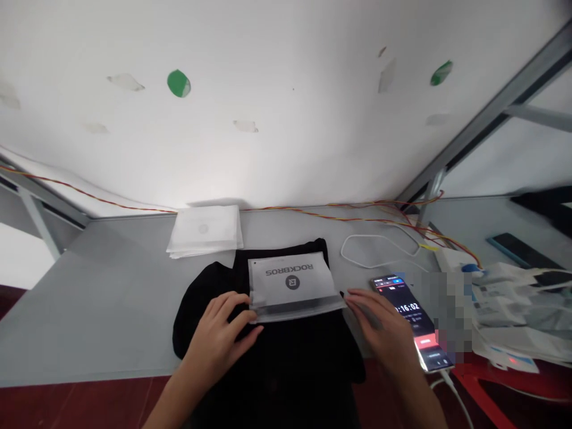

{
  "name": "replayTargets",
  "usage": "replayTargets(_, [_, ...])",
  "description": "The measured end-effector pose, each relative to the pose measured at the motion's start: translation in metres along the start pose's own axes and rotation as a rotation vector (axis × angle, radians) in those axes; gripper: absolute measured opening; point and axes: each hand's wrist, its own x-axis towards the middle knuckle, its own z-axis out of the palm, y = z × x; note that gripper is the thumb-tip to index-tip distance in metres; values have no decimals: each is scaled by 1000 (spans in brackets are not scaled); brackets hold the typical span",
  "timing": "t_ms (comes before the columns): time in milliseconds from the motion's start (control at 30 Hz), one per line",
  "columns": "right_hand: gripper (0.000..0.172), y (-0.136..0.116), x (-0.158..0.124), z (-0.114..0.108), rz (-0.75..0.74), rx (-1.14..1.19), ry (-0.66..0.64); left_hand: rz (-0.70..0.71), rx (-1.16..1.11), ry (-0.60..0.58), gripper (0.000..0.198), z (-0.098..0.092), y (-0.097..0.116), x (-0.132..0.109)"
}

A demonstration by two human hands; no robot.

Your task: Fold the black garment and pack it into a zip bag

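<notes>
The bag [286, 292] is lying on the cloth [308, 351], the left hand [218, 330] and right hand [388, 326] are touching its near corners, pinched or not one cannot tell, and its likely slick film could be slipping if the cloth bunches

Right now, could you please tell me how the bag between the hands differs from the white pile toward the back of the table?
The bag lies on black cloth, while the white pile rests on the grey table.
The bag shows dark, upside-down lettering and a round logo; the pile shows only a faint round mark.
The bag is a single item, whereas the pile has several layers.
Both look whitish and flat.
</notes>
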Motion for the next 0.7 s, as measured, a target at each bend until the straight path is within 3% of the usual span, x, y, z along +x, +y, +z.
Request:
replayTargets(100, [17,-5,-10,-10,13,-37,21,8,-7,-56,6,5,5,6])
replayTargets(300, [26,-45,-21,1,-95,79,-226,31,65,-105,15,0,15,28])
replayTargets(400, [32,-57,-20,16,-64,50,-170,64,60,-91,17,1,19,36])
replayTargets(500, [27,-61,-15,25,47,38,-91,80,72,-122,14,3,16,44])
replayTargets(600, [22,-60,-11,25,152,56,-57,90,80,-198,18,3,12,53])
replayTargets(700, [20,-63,-12,21,133,103,-84,117,43,-274,11,2,9,60])
